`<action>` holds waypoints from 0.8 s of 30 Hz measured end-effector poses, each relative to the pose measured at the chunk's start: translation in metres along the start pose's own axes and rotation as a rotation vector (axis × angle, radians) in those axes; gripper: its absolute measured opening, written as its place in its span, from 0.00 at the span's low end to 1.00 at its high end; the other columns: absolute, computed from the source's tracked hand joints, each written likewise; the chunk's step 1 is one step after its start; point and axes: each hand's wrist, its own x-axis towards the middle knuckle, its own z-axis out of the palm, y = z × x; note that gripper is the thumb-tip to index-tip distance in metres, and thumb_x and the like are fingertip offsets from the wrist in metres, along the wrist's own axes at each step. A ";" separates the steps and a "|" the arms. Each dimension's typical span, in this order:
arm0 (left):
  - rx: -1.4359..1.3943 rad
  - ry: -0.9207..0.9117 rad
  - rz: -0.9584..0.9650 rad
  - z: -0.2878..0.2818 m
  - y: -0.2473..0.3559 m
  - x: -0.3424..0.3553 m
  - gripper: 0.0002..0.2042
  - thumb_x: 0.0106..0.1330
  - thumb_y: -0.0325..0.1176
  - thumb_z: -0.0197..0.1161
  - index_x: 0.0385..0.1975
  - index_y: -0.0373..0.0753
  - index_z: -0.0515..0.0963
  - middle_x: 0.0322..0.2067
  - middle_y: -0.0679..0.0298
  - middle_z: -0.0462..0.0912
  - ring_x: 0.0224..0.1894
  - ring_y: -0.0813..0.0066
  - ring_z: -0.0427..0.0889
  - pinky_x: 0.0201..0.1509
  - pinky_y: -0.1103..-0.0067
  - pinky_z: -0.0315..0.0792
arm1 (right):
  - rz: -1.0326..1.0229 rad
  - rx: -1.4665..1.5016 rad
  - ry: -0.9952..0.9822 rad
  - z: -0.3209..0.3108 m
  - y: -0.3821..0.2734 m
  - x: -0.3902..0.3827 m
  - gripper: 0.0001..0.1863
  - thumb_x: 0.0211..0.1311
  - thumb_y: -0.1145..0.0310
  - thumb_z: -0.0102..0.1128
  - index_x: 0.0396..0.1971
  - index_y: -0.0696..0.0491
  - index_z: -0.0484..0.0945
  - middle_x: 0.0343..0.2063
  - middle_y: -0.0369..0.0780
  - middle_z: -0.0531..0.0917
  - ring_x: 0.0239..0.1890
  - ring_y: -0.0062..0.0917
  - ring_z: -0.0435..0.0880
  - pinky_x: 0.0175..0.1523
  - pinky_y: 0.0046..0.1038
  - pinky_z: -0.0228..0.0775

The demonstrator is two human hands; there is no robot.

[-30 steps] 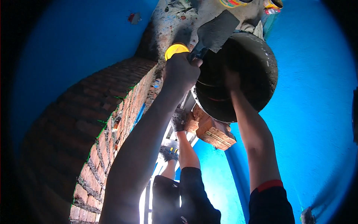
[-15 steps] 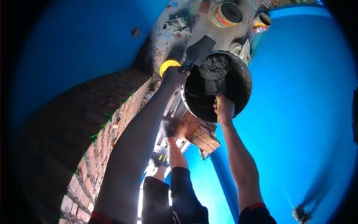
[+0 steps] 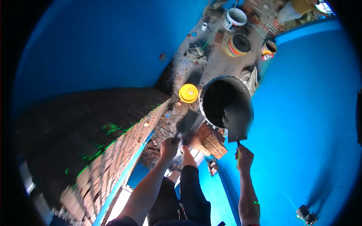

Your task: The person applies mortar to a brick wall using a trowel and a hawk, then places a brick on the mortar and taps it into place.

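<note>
Loaded trowel (image 3: 238,135) drawn to bucket rim (image 3: 200,103); blade (image 3: 233,138) beyond right grip (image 3: 246,160) curled round handle (image 3: 238,155); left grip (image 3: 169,148) round second trowel (image 3: 188,121)

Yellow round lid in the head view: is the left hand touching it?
No, the left hand grips a flat dark tool lower in the picture, visibly apart from the yellow round lid.

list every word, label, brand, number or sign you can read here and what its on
None can be read in this view.
Yellow-and-red bucket: side label too small and blurred.
White bucket: dark marking on the side, too small.
Small yellow container: side print blurred.
Yellow round lid: pale spot near the middle, too small to make out.
</note>
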 end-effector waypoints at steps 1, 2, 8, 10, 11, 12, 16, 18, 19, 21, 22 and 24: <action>0.073 -0.121 -0.109 -0.012 -0.018 -0.025 0.21 0.56 0.51 0.61 0.24 0.35 0.79 0.22 0.48 0.79 0.29 0.49 0.80 0.31 0.61 0.71 | -0.005 -0.014 -0.002 -0.010 -0.008 -0.023 0.17 0.59 0.59 0.56 0.20 0.58 0.75 0.13 0.36 0.74 0.13 0.17 0.70 0.18 0.21 0.59; 0.094 -0.131 -0.100 -0.024 -0.036 -0.050 0.21 0.55 0.52 0.62 0.24 0.35 0.80 0.21 0.50 0.79 0.28 0.50 0.80 0.30 0.62 0.71 | -0.006 -0.031 -0.018 -0.019 -0.013 -0.045 0.17 0.59 0.58 0.56 0.20 0.58 0.75 0.13 0.37 0.74 0.13 0.17 0.70 0.18 0.21 0.59; 0.231 -0.373 -0.372 -0.121 -0.158 -0.210 0.21 0.53 0.53 0.61 0.30 0.39 0.82 0.31 0.52 0.82 0.37 0.55 0.81 0.41 0.65 0.74 | -0.263 -0.265 -0.230 -0.045 -0.040 -0.187 0.16 0.61 0.60 0.53 0.15 0.49 0.68 0.10 0.30 0.67 0.11 0.14 0.63 0.16 0.22 0.52; 0.339 -0.371 -0.348 -0.150 -0.201 -0.260 0.22 0.53 0.56 0.60 0.28 0.39 0.82 0.32 0.51 0.82 0.37 0.54 0.81 0.40 0.65 0.75 | -0.190 -0.166 -0.339 -0.042 -0.064 -0.237 0.16 0.60 0.61 0.54 0.15 0.49 0.68 0.10 0.29 0.66 0.11 0.13 0.62 0.16 0.22 0.49; 0.314 -0.347 -0.452 -0.163 -0.211 -0.281 0.22 0.54 0.56 0.59 0.28 0.39 0.82 0.31 0.51 0.82 0.36 0.53 0.81 0.39 0.64 0.75 | -0.157 -0.170 -0.303 -0.046 -0.066 -0.255 0.15 0.60 0.61 0.55 0.16 0.50 0.71 0.09 0.29 0.67 0.10 0.13 0.62 0.15 0.21 0.50; 0.292 -0.272 -0.413 -0.171 -0.225 -0.304 0.24 0.55 0.58 0.58 0.25 0.38 0.82 0.27 0.52 0.81 0.32 0.52 0.81 0.37 0.63 0.75 | -0.222 -0.064 -0.331 -0.056 -0.058 -0.266 0.17 0.60 0.57 0.55 0.17 0.52 0.73 0.09 0.32 0.69 0.09 0.14 0.64 0.14 0.21 0.51; 0.254 -0.216 -0.544 -0.186 -0.274 -0.406 0.24 0.55 0.59 0.58 0.26 0.40 0.83 0.25 0.55 0.82 0.31 0.55 0.81 0.34 0.66 0.75 | -0.253 -0.241 -0.716 -0.047 -0.138 -0.345 0.20 0.59 0.53 0.56 0.17 0.54 0.72 0.09 0.34 0.69 0.09 0.16 0.65 0.14 0.21 0.52; 0.251 -0.106 -0.447 -0.185 -0.299 -0.450 0.23 0.54 0.59 0.59 0.26 0.41 0.83 0.25 0.57 0.82 0.30 0.57 0.81 0.33 0.66 0.74 | -0.265 -0.356 -0.820 -0.035 -0.163 -0.368 0.23 0.58 0.50 0.55 0.17 0.56 0.72 0.08 0.36 0.70 0.09 0.19 0.66 0.14 0.22 0.53; 0.223 -0.142 -0.468 -0.186 -0.301 -0.458 0.24 0.53 0.59 0.60 0.28 0.41 0.83 0.25 0.57 0.82 0.30 0.59 0.81 0.33 0.67 0.74 | -0.357 -0.402 -0.941 -0.025 -0.179 -0.381 0.21 0.58 0.52 0.55 0.17 0.56 0.72 0.09 0.36 0.70 0.10 0.19 0.67 0.16 0.22 0.55; 0.080 -0.154 -0.658 -0.175 -0.330 -0.503 0.25 0.53 0.60 0.60 0.30 0.40 0.83 0.24 0.57 0.82 0.30 0.60 0.82 0.33 0.68 0.74 | -0.485 -0.556 -0.961 0.009 -0.203 -0.426 0.20 0.55 0.55 0.57 0.13 0.55 0.70 0.09 0.35 0.70 0.13 0.18 0.69 0.19 0.21 0.58; 0.094 -0.136 -0.730 -0.165 -0.335 -0.515 0.23 0.52 0.58 0.62 0.28 0.40 0.82 0.28 0.59 0.83 0.33 0.63 0.82 0.37 0.69 0.75 | -0.616 -0.620 -1.058 0.027 -0.216 -0.436 0.19 0.56 0.57 0.58 0.14 0.55 0.71 0.10 0.34 0.71 0.13 0.17 0.69 0.19 0.21 0.57; -0.035 -0.141 -0.850 -0.150 -0.345 -0.536 0.22 0.52 0.58 0.62 0.29 0.42 0.82 0.27 0.59 0.83 0.32 0.64 0.82 0.37 0.70 0.75 | -0.795 -0.668 -1.185 0.053 -0.252 -0.466 0.15 0.57 0.59 0.59 0.21 0.55 0.74 0.16 0.35 0.75 0.18 0.17 0.73 0.24 0.21 0.61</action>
